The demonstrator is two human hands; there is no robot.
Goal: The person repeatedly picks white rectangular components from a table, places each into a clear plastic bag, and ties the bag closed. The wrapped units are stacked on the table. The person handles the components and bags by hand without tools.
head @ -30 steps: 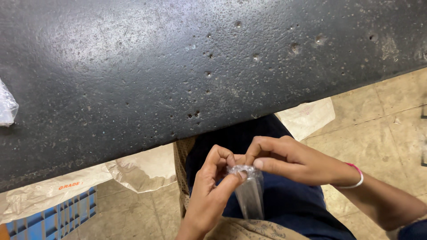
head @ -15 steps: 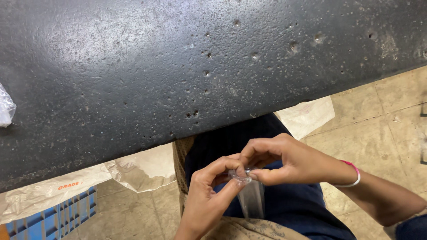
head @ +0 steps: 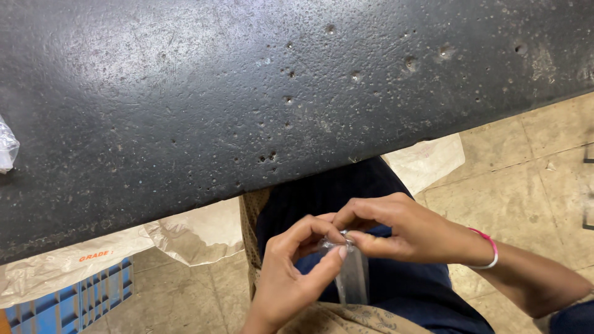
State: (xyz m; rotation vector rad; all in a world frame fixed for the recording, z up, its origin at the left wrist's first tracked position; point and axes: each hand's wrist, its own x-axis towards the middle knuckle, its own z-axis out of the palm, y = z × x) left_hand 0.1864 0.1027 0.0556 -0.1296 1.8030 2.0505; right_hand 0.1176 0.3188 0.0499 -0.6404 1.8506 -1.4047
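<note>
Both of my hands work over my lap, below the near edge of a dark pitted table (head: 247,105). My left hand (head: 291,272) pinches the top of a small clear plastic packet (head: 350,272) between thumb and forefinger. My right hand (head: 402,232), with a pink band on its wrist, grips the same top edge from the other side. The packet hangs down between the hands, narrow and see-through, with something greyish inside that I cannot make out. The fingertips of both hands touch at the packet's mouth.
A crumpled clear bag (head: 7,148) lies at the table's left edge. Under the table are pale plastic sacks (head: 185,232) (head: 427,161) and a blue crate (head: 74,303). A tiled floor (head: 520,167) shows at the right.
My hands have drawn closer together and tightened on the packet's top. The packet's upper part is now bunched between the fingertips.
</note>
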